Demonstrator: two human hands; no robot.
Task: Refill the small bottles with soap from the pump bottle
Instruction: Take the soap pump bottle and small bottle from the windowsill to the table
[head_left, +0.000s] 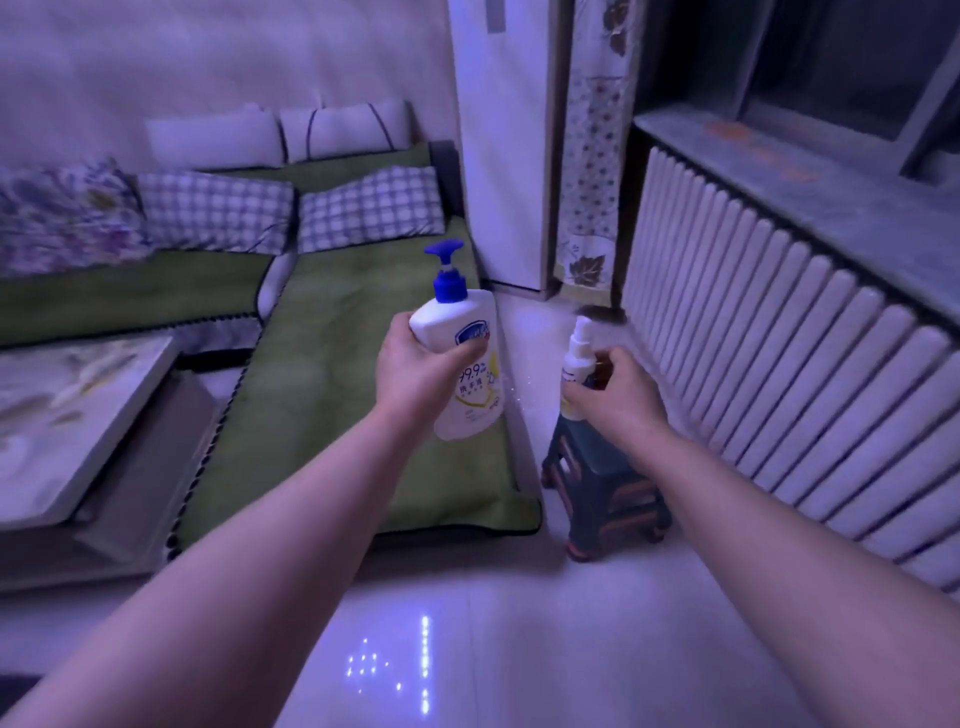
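Left hand (410, 364): you had it wrapped round the middle of the pump bottle, thumb lying across the front label and the fingers hidden behind it. Solid full-hand grip.
Pump bottle (472, 400): just one. White body, blue pump head on top, held up in the air nearly upright, over the near end of the green sofa cover (332, 374).
Right hand (618, 395): curled round the small bottle from the right, knuckles facing the camera.
Small bottle (576, 353): I counted one for sure. It was white with a spray-type top, stood upright in your right hand and sat directly above the stool. Something brownish showed right behind it in the same grip, but I couldn't tell if that was a second bottle. I also couldn't tell whether its base was touching the stool.
Stool (602, 493): one, dark plastic with orange trim, on the floor between the sofa and the radiator.
Cushions: three patterned ones on the sofa, with two checked (215, 210) (371, 208) and one floral (57, 218).
Radiator (779, 374): one, long, white and ribbed, along the right wall.
Table (67, 415): one, pale top, at the left edge.
Floor (519, 649): glossy pale tiles with a dotted light reflection.
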